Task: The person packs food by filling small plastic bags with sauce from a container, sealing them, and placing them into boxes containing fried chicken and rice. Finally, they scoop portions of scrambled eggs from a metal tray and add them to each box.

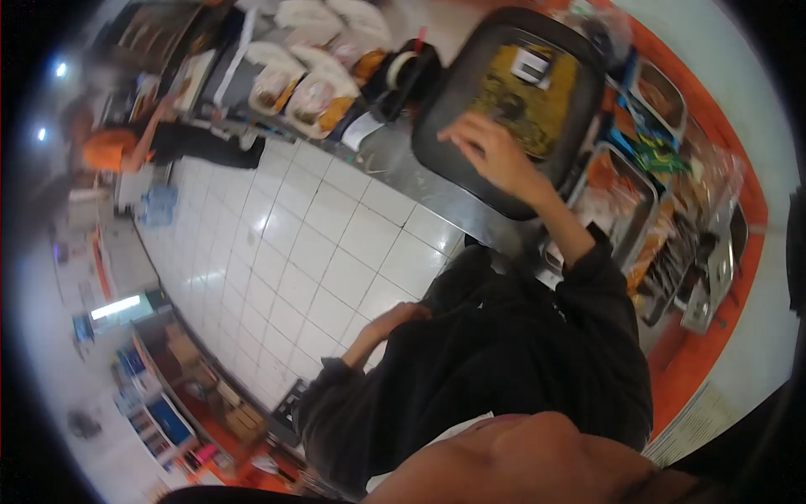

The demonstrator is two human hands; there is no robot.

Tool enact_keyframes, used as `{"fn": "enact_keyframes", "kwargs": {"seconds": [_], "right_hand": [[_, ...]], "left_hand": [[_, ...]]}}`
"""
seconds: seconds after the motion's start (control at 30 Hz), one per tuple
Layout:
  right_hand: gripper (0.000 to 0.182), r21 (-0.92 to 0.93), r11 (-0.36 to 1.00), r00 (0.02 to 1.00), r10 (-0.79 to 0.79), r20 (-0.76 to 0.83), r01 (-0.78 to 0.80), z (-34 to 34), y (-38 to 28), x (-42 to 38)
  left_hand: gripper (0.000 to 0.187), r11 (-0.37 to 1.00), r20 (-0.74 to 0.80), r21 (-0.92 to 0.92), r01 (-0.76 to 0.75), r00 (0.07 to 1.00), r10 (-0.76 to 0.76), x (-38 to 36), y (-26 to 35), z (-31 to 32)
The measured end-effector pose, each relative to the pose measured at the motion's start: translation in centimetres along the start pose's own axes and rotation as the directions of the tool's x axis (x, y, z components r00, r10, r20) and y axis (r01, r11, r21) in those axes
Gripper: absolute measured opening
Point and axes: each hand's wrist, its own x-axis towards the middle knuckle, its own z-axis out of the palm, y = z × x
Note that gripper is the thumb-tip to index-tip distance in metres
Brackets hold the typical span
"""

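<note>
My right hand [497, 158] is over a large dark grey tub [445, 160], its fingers loosely bent and apart, with nothing seen in them. Inside the tub lies a yellow-green, flat mass that looks like food [546, 109]. On it rests a white label with a black print [531, 67], and a dark patch shows near my fingers. My left hand [399, 319] is low at my waist against my dark clothing, where its fingers are mostly hidden.
Left of the tub, the metal counter [378, 155] carries open white food containers [315, 97] and a black tape dispenser [407, 71]. Metal trays [630, 197] and plastic bags stand at the right. Across the tiled floor [294, 235], a person in orange [117, 151] stands by another worktop.
</note>
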Motion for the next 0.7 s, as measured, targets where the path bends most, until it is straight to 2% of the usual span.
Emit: {"fn": "enact_keyframes", "kwargs": {"seconds": [0.03, 0.07, 0.1, 0.13, 0.17, 0.23, 0.27, 0.3, 0.33, 0.37, 0.43, 0.47, 0.53, 0.57, 0.6, 0.63, 0.67, 0.7], "right_hand": [[0.014, 0.05, 0.997, 0.997, 0.066, -0.028, -0.064, -0.8, -0.8, -2.9], [0.014, 0.025, 0.994, 0.992, 0.105, -0.067, -0.103, -1.5, -1.1, -5.8], [0.014, 0.028, 0.976, 0.969, 0.22, -0.111, -0.218, -2.0, -1.3, -8.9], [0.014, 0.04, 0.942, 0.929, 0.334, -0.158, -0.332, -2.6, -1.3, -11.8], [0.014, 0.023, 0.927, 0.907, 0.37, -0.201, -0.373, -3.5, -1.0, -14.5], [0.013, 0.153, 0.803, 0.652, 0.565, -0.505, -0.576, -4.7, -0.8, -19.4], [0.013, 0.156, 0.792, 0.619, 0.568, -0.542, -0.59, -5.6, -0.5, -21.7], [0.014, 0.175, 0.73, 0.529, 0.618, -0.582, -0.661, -6.5, -0.3, -24.1], [0.015, 0.206, 0.661, 0.431, 0.662, -0.614, -0.722, -6.6, -0.2, -25.7], [0.015, 0.217, 0.656, 0.404, 0.657, -0.637, -0.723, -6.3, -0.1, -26.7], [0.017, -0.055, 0.573, 0.503, 0.665, -0.552, -0.818, -5.4, 0.2, -28.5], [0.017, -0.24, 0.554, 0.574, 0.573, -0.584, -0.797, -4.6, 0.3, -28.6], [0.017, -0.164, 0.571, 0.536, 0.579, -0.615, -0.805, -3.6, 1.2, -29.4], [0.017, -0.099, 0.598, 0.515, 0.58, -0.631, -0.795, -3.8, 1.8, -29.8], [0.017, 0.004, 0.561, 0.447, 0.664, -0.599, -0.828, -4.2, 1.6, -30.0], [0.017, 0.008, 0.558, 0.443, 0.667, -0.599, -0.83, -4.3, 1.3, -30.3], [0.015, 0.111, 0.575, 0.411, 0.694, -0.592, -0.81, -4.6, 1.1, -30.5], [0.012, 0.21, 0.586, 0.383, 0.72, -0.579, -0.783, -5.1, 0.6, -30.6]], "left_hand": [[0.023, 1.0, 0.05, 0.026, -0.001, 0.999, -0.001, 1.1, 0.5, -1.3], [0.022, 0.982, 0.152, 0.18, -0.066, 0.988, 0.039, 2.4, 1.0, -2.6], [0.021, 0.936, 0.263, 0.316, -0.152, 0.962, 0.068, 4.0, 1.5, -3.7], [0.019, 0.929, 0.294, 0.357, -0.096, 0.956, -0.014, 5.3, 3.3, -4.9], [0.017, 0.914, 0.315, 0.402, -0.045, 0.945, -0.092, 6.7, 6.1, -5.8], [0.015, 0.753, 0.341, 0.593, -0.287, 0.936, 0.089, 9.9, 12.4, -6.4], [0.015, 0.732, 0.296, 0.591, -0.34, 0.935, 0.196, 12.0, 14.6, -5.8], [0.015, 0.707, 0.243, 0.59, -0.39, 0.921, 0.305, 14.2, 16.5, -4.7], [0.015, 0.775, 0.244, 0.44, -0.454, 0.891, 0.383, 16.1, 17.9, -3.4], [0.015, 0.817, 0.225, 0.277, -0.506, 0.861, 0.457, 18.0, 19.3, -2.1], [0.021, 0.821, 0.256, 0.375, -0.43, 0.9, 0.354, 20.9, 22.6, 0.2], [0.021, 0.816, 0.275, 0.381, -0.436, 0.896, 0.35, 22.4, 22.6, 1.1], [0.015, 0.729, 0.12, 0.362, -0.581, 0.804, 0.582, 24.9, 22.3, 2.8], [0.015, 0.721, 0.129, 0.362, -0.591, 0.798, 0.589, 25.4, 22.5, 3.4], [0.015, 0.758, 0.046, 0.338, -0.558, 0.814, 0.579, 25.5, 22.8, 3.8], [0.015, 0.798, -0.04, 0.308, -0.518, 0.831, 0.555, 25.4, 22.8, 4.1], [0.015, 0.76, -0.084, 0.339, -0.555, 0.787, 0.612, 25.9, 22.3, 4.2], [0.015, 0.762, -0.09, 0.336, -0.553, 0.787, 0.611, 26.0, 22.3, 4.2]]}}
